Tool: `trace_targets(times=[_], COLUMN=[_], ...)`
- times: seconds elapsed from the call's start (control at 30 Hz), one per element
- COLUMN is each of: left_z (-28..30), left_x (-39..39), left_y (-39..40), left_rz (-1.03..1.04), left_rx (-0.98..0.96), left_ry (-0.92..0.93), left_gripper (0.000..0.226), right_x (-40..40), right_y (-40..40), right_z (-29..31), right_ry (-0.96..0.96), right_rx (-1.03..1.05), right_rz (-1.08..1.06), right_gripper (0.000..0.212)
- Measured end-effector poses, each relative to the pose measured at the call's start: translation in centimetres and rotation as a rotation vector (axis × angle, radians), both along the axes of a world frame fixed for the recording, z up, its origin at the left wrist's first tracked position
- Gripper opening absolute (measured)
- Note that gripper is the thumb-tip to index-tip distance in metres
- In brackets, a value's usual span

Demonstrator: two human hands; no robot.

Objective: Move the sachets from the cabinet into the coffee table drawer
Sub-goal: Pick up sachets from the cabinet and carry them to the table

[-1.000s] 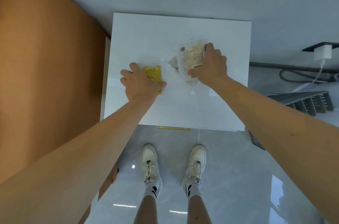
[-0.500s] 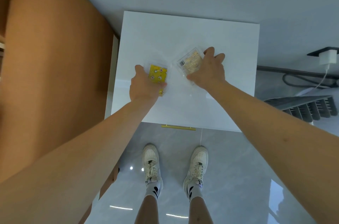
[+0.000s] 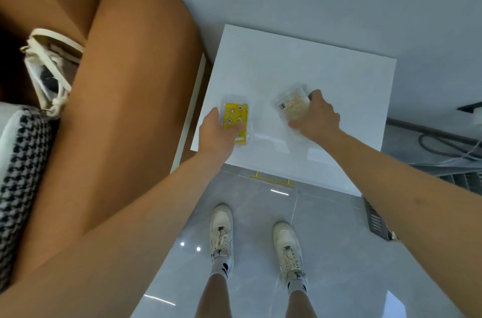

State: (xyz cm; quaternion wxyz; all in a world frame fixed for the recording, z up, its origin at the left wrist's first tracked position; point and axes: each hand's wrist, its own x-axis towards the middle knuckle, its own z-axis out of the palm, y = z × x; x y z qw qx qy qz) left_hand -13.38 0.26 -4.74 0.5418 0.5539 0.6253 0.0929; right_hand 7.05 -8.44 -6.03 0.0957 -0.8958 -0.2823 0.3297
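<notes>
A white cabinet (image 3: 300,62) stands against the wall in front of me, seen from above. My left hand (image 3: 216,132) grips a yellow sachet (image 3: 235,117) with small printed figures, thumb over its lower part, above the cabinet's left side. My right hand (image 3: 317,118) holds a clear sachet (image 3: 293,104) with pale yellow contents over the middle of the top; more clear packet shows under that hand. Whether either sachet still touches the cabinet top I cannot tell.
An orange-brown sofa arm (image 3: 125,109) fills the left, with a bag (image 3: 49,70) and a houndstooth cushion (image 3: 18,174) on the seat. A gold drawer handle (image 3: 271,180) juts from the cabinet front. Cables (image 3: 443,145) and a dark rack (image 3: 378,221) lie right. My shoes (image 3: 221,231) stand on grey tiles.
Both hands have closed on their sachets and drawn them apart, the yellow one turned upright in the left hand. The view swung left, showing more sofa, the bag and the cushion.
</notes>
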Motion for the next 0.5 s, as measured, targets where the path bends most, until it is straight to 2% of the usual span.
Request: trace_targets(times=[0.2,0.33,0.5], left_z=[6.4,14.4,27.2], left_x=[-4.0,-7.6,-15.6], left_y=[-2.3,-4.4,-8.3], left_rz=[0.130,0.281,0.474], left_rx=[-0.006,0.004,0.056], left_ry=[-0.157,-0.251,-0.306], left_gripper=[0.024,0.023,0.030], right_x=[-3.9,-7.9,-14.8], right_y=[-1.3,-1.3,-1.0], right_z=[6.0,13.8,25.7], right_ry=[0.536,0.733,0.855], right_rx=[0.315,0.336,0.324], right_rz=[-0.200,-0.128,0.082], right_gripper=[0.057,0.042,0.043])
